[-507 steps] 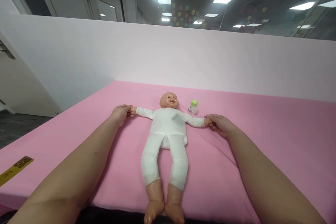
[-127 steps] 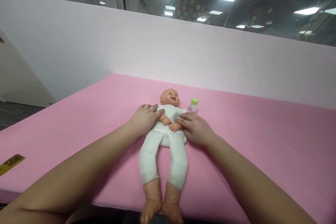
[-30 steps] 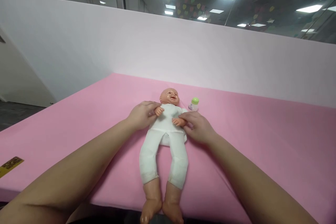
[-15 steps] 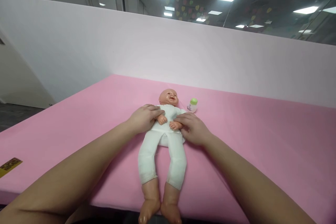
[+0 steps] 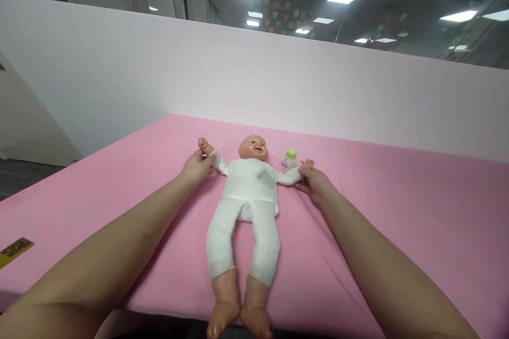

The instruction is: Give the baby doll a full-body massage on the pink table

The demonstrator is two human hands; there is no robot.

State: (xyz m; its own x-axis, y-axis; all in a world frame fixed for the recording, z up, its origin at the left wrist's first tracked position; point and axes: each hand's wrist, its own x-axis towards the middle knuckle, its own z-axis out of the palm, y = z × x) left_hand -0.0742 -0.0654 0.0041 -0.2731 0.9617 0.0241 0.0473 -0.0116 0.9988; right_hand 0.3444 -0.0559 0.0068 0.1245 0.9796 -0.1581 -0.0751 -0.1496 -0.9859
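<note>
A baby doll (image 5: 248,196) in a white suit lies on its back on the pink mat (image 5: 397,222), head away from me, feet at the near edge. My left hand (image 5: 195,167) is closed round the wrist of the doll's arm on the left, which is spread out and up. My right hand (image 5: 314,183) grips the wrist of the doll's other arm, stretched out to the right. A small bottle with a green cap (image 5: 290,158) stands just beyond that arm, beside the doll's head.
A pale partition wall (image 5: 278,85) rises behind the mat. A yellow label (image 5: 15,250) lies on the mat at the far left. Dark floor (image 5: 24,177) shows past the left edge. Ceiling lights and glass panels are above.
Half a second ago both doll arms were folded on its chest under my hands; now my hands have pulled them apart, out to the left and right.
</note>
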